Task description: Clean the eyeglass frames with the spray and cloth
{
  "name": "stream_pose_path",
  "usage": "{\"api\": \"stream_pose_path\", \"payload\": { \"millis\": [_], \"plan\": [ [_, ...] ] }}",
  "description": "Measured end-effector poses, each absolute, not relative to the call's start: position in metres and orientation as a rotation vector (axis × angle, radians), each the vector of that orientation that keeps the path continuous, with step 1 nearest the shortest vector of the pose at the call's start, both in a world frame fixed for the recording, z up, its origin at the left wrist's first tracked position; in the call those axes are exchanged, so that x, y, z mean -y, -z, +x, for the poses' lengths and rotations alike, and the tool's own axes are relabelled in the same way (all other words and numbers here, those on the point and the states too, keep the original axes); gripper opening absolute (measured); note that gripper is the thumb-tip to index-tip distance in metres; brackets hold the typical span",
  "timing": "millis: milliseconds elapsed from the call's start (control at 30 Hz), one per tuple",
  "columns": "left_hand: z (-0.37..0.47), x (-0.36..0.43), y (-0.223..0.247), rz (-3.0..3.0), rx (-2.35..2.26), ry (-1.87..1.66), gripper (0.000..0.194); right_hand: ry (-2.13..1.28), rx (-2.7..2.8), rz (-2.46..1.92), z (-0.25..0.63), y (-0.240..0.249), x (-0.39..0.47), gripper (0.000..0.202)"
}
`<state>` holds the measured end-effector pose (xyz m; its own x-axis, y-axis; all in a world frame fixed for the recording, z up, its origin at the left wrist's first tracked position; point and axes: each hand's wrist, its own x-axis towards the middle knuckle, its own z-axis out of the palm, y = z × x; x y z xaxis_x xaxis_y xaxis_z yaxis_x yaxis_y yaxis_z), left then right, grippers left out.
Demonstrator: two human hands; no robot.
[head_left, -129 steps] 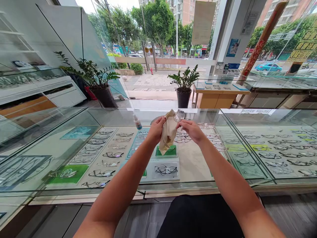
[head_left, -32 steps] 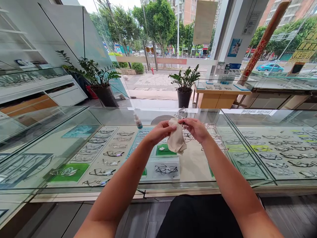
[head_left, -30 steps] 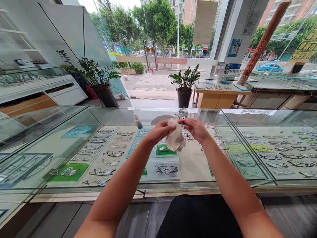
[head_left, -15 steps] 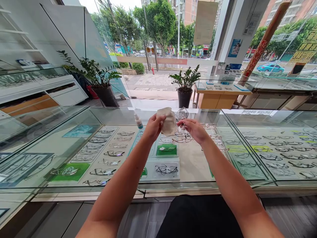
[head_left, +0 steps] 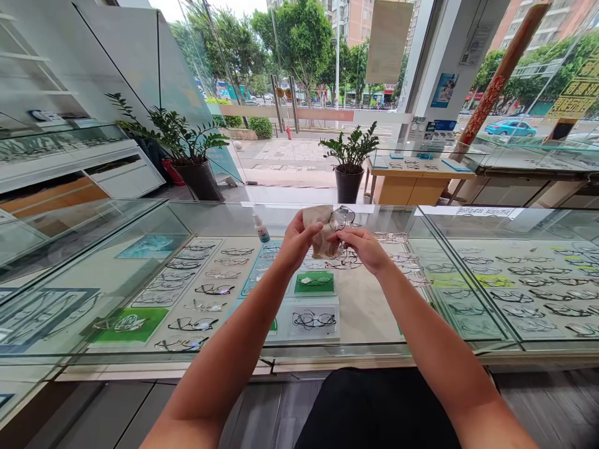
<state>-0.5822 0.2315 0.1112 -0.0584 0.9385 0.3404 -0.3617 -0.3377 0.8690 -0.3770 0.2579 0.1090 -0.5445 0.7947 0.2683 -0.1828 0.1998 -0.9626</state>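
Note:
My left hand [head_left: 299, 242] holds a beige cleaning cloth [head_left: 318, 217] above the glass counter, thumb pressed on its front. My right hand [head_left: 364, 247] is closed in a pinch on a thin-rimmed pair of eyeglasses [head_left: 334, 247], close against the cloth's right edge. Fingers and cloth hide much of that frame. Just behind the right hand, another pair of eyeglasses [head_left: 344, 216] appears on the counter top. To the left of my hands stands a small spray bottle [head_left: 261, 229] with a blue-green lower part.
Rows of eyeglasses lie inside the glass display case [head_left: 365, 305], some on green stands [head_left: 314, 282]. A further display case [head_left: 524, 280] adjoins on the right. Beyond the counter stand two potted plants [head_left: 349, 181] and a wooden cabinet [head_left: 412, 187] before the glass doors.
The cloth has turned and folded toward the right, and both hands have come closer together. My right fingers now overlap the cloth's edge with the eyeglasses.

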Motion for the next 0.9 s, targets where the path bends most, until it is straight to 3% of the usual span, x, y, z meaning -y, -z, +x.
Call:
{"api": "stream_pose_path", "payload": {
  "millis": [333, 500, 633, 900],
  "plan": [
    [-0.581, -0.235, -0.112, 1.048, -0.813, -1.654, 0.046, -1.364, 1.759, -0.557, -0.380, -0.113, -0.253, 0.039],
    [-0.581, -0.228, -0.119, 1.129, -0.739, -1.508, 0.042, -1.388, 1.731, -0.580, -0.380, -0.112, -0.253, 0.040],
    [-0.583, -0.229, -0.121, 1.077, -0.707, -1.451, 0.057, -1.382, 1.721, -0.605, -0.379, -0.113, -0.252, 0.039],
    [-0.578, -0.227, -0.120, 1.099, -0.768, -1.510, 0.054, -1.376, 1.764, -0.553, -0.380, -0.112, -0.252, 0.042]
  ]
}}
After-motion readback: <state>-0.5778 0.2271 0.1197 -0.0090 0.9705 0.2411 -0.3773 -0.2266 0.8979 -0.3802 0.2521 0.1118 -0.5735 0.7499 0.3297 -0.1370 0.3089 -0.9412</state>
